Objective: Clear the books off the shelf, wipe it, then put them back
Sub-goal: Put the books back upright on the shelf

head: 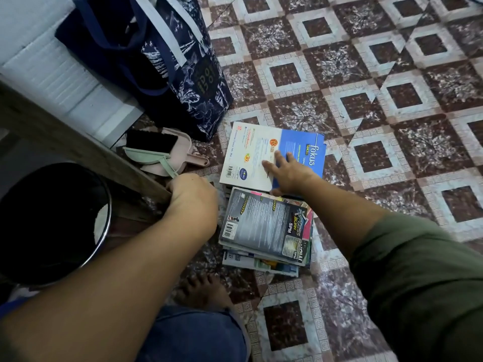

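Head view, books: two lots lie on the patterned floor (366, 178) in front of me. The blue-and-white Fokus book (251, 152) lies flat at about 12 o'clock from my knee, and the stack of books (264, 226) with a dark cover on top sits just nearer to me, touching or almost touching its near edge.
Head view, right hand: my right hand (288, 172) rests palm down on the Fokus book, fingers straight and spread, curled round nothing.
Head view, left hand: my left hand (192, 201) is at 9 o'clock from the stack, knuckles up, fingers curled at the end of the wooden shelf edge (86, 145); I cannot tell what, if anything, it holds.
Head view, key relation: the Fokus book's long axis runs roughly from 6 to 12 o'clock, away from me. My right hand is already on it, so that hand is clearly the nearer one; the shelf lies off at 9 to 10 o'clock, on my left hand's side.
Head view, other things: a green brush and pink dustpan (162, 155) lie at 10 o'clock from the stack, a navy bag (162, 61) beyond them, a black bin (52, 223) at far left.
Judgement: the books look to be off the shelf.
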Tool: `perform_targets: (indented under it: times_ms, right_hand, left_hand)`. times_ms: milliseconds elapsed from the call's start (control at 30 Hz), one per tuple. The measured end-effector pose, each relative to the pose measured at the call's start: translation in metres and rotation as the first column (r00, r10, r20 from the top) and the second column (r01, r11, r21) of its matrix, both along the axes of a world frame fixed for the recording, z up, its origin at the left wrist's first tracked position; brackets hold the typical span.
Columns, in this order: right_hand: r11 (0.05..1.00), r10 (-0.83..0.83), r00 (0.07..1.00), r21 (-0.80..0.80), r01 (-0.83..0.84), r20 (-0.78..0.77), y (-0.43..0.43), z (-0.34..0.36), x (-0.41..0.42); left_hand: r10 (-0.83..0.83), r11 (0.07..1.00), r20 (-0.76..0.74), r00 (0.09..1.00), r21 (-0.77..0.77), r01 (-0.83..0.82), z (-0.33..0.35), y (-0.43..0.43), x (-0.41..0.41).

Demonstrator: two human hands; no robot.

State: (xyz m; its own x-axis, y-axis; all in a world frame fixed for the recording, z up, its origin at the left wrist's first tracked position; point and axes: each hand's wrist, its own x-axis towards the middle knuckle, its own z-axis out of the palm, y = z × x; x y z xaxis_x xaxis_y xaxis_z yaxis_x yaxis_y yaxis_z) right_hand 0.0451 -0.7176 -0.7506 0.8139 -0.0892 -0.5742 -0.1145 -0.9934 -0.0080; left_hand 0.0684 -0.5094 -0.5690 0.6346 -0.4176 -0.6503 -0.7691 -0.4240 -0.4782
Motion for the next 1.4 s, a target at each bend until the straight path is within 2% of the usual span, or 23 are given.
perform_targets:
  times_ms: [167, 433, 733, 933, 1167, 1400]
  right_hand:
    - [0.993, 0.084, 0.996, -0.077, -0.085, -0.021, 0.006, -0.007, -0.001]
    - [0.991, 0.069, 0.997, -0.111, -0.072, -0.032, 0.006, -0.007, 0.002]
    - [0.985, 0.047, 0.998, -0.166, -0.041, 0.029, 0.01, -0.015, 0.008]
    - [0.987, 0.006, 1.0, -0.162, -0.007, -0.001, 0.015, -0.015, 0.013]
    - [0.988, -0.021, 0.999, -0.154, 0.028, 0.05, 0.011, -0.025, 0.013]
    - [0.985, 0.043, 0.995, -0.173, -0.027, 0.09, 0.011, -0.025, 0.011]
  left_hand:
    - [0.031, 0.999, -0.018, 0.999, 0.031, -0.031, -0.001, -0.003, 0.003]
    - [0.072, 0.997, -0.025, 0.997, 0.028, -0.072, -0.002, -0.003, 0.006]
    - [0.058, 0.998, -0.025, 0.998, 0.025, -0.057, -0.004, -0.002, 0.006]
    - [0.081, 0.997, -0.024, 0.996, -0.008, -0.081, -0.006, -0.002, 0.005]
    - [0.094, 0.995, -0.022, 0.995, -0.03, -0.095, -0.009, -0.002, 0.006]
    - [0.081, 0.996, -0.05, 0.996, -0.028, -0.082, -0.009, -0.002, 0.008]
